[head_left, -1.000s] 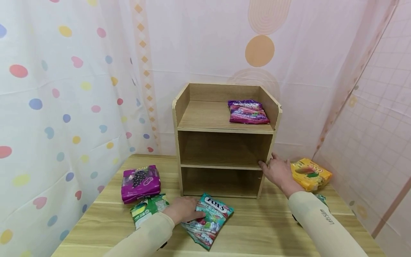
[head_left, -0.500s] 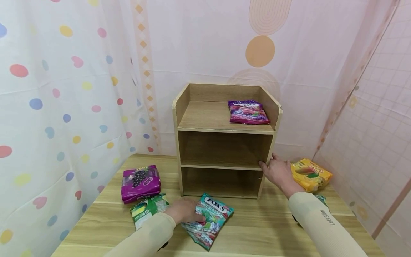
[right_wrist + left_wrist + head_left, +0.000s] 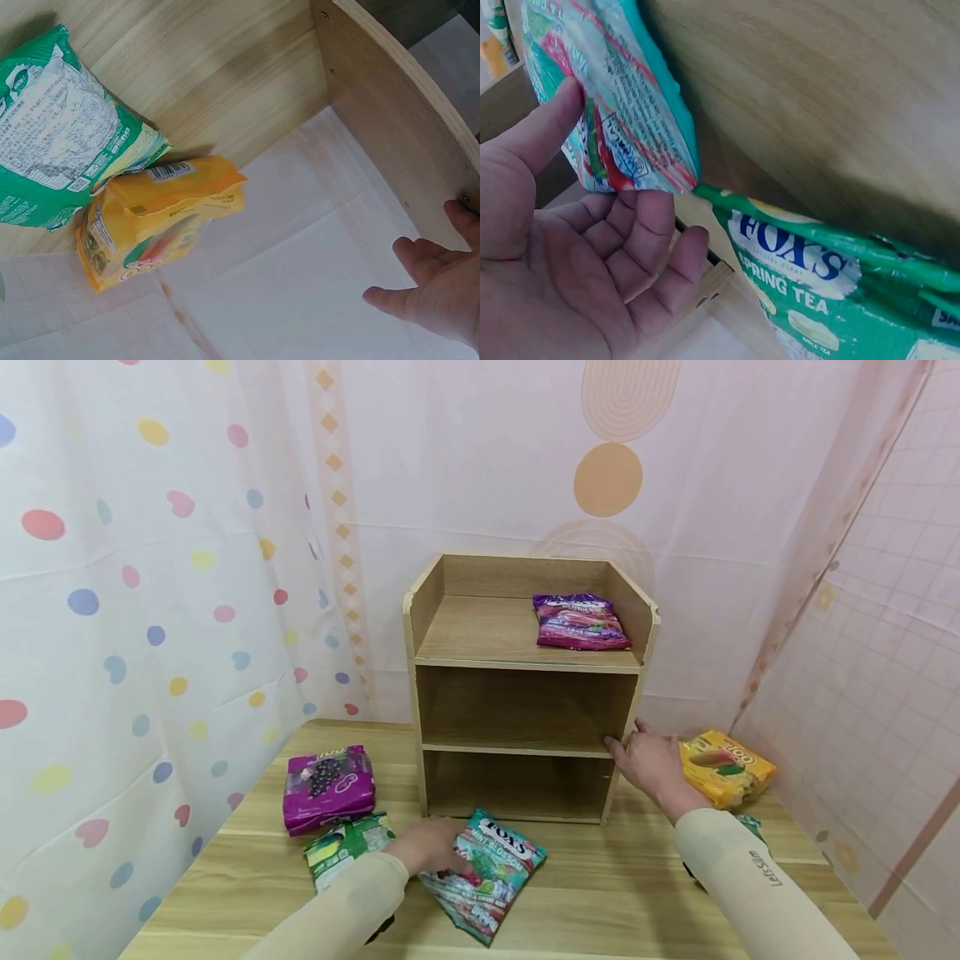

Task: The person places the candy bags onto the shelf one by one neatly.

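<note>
My left hand (image 3: 427,845) pinches the left edge of a teal Fox's Mint Blossom candy bag (image 3: 502,881) on the table. In the left wrist view the thumb lies on the bag's printed face (image 3: 622,90), with fingers at its lower edge. A green Fox's Spring Tea candy bag (image 3: 795,262) lies beside that hand. My right hand (image 3: 648,758) rests against the right side of a wooden shelf unit (image 3: 525,665), thumb at its front edge. In the right wrist view its other fingers are extended and hold nothing, next to the side panel (image 3: 397,112).
A purple candy bag (image 3: 581,622) lies on the top shelf. On the table, a purple grape candy bag (image 3: 330,789) sits at left and a yellow mango candy bag (image 3: 727,768) at right. Another green bag (image 3: 60,142) lies beside the yellow one, mostly behind my right sleeve (image 3: 738,860).
My left thumb has pressed in on the teal candy bag, whose edge has bent and shifted slightly. The right hand and the shelf unit have not moved.
</note>
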{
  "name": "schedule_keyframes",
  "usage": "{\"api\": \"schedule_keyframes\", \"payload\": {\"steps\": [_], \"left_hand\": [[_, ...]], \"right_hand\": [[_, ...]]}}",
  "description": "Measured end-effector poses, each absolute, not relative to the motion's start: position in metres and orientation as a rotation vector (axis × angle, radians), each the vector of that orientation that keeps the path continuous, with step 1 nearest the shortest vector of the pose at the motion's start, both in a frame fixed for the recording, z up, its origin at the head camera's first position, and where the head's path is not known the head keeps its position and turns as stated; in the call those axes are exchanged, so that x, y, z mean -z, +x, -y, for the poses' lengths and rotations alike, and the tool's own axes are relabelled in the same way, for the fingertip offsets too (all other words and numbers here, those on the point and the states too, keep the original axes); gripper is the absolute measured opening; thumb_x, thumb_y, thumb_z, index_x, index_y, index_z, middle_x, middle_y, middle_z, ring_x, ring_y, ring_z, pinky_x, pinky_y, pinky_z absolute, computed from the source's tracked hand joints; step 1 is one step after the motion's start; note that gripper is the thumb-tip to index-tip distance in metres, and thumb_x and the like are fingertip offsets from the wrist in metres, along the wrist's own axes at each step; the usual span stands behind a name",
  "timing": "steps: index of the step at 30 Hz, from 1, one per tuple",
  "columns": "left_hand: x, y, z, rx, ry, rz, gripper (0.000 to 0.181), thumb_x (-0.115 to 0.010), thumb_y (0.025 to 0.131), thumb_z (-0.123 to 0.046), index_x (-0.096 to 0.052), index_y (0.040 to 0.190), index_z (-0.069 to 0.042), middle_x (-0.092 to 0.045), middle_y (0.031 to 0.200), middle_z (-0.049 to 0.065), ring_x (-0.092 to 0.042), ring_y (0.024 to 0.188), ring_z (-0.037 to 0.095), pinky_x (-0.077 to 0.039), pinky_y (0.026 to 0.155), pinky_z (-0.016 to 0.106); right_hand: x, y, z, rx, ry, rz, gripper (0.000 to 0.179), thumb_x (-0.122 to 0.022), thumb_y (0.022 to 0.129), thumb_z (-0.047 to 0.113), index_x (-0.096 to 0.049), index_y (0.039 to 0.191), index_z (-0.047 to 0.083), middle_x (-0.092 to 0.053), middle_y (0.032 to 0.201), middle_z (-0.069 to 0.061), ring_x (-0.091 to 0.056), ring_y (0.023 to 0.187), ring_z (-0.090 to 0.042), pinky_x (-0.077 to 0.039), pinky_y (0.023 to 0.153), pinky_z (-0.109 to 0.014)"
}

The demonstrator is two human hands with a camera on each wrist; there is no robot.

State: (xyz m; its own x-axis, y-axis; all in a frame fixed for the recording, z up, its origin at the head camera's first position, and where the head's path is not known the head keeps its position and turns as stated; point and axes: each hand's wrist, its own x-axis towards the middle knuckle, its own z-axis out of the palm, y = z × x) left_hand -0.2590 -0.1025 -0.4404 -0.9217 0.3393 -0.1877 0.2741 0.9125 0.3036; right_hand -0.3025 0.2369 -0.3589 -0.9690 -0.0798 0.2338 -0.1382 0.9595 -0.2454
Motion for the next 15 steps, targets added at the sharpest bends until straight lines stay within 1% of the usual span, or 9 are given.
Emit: {"api": "schedule_keyframes", "payload": {"steps": [4,7,13,15], "left_hand": [[0.4387,-0.2586,0.1038,-0.438,0.496,-2.841,0.058,-0.082,0.079,-0.034,-0.065,0.119,0.004,-0.065,0.118,0.019,-0.059,0.112,0.038,-0.045,0.098,0.051],[0.4393,-0.2595,0.1042,-0.456,0.508,-2.848,0.055,-0.082,0.080,-0.033,-0.066,0.119,0.003,-0.065,0.117,0.017,-0.059,0.111,0.037,-0.045,0.098,0.051],[0.4401,-0.2610,0.1031,-0.481,0.512,-2.864,0.041,-0.083,0.078,-0.029,-0.069,0.106,-0.001,-0.066,0.107,0.013,-0.061,0.101,0.033,-0.048,0.092,0.050],[0.4395,-0.2611,0.1028,-0.496,0.527,-2.863,0.040,-0.084,0.078,-0.027,-0.070,0.106,-0.002,-0.066,0.107,0.013,-0.061,0.102,0.033,-0.048,0.092,0.050]], "right_hand": [[0.3595,-0.3032,-0.2374,-0.389,0.158,2.890,0.053,-0.041,0.105,0.036,-0.075,0.092,-0.003,-0.050,0.141,-0.028,-0.033,0.141,-0.042,-0.015,0.106,-0.074],[0.3600,-0.3037,-0.2378,-0.394,0.158,2.889,0.053,-0.041,0.105,0.036,-0.075,0.096,-0.004,-0.049,0.142,-0.027,-0.033,0.141,-0.041,-0.014,0.106,-0.074],[0.3596,-0.3038,-0.2371,-0.399,0.155,2.894,0.054,-0.040,0.105,0.037,-0.075,0.100,-0.004,-0.050,0.141,-0.027,-0.032,0.142,-0.041,-0.014,0.106,-0.074],[0.3594,-0.3040,-0.2370,-0.403,0.155,2.895,0.054,-0.041,0.105,0.037,-0.075,0.100,-0.004,-0.050,0.141,-0.027,-0.032,0.142,-0.041,-0.013,0.107,-0.074]]}}
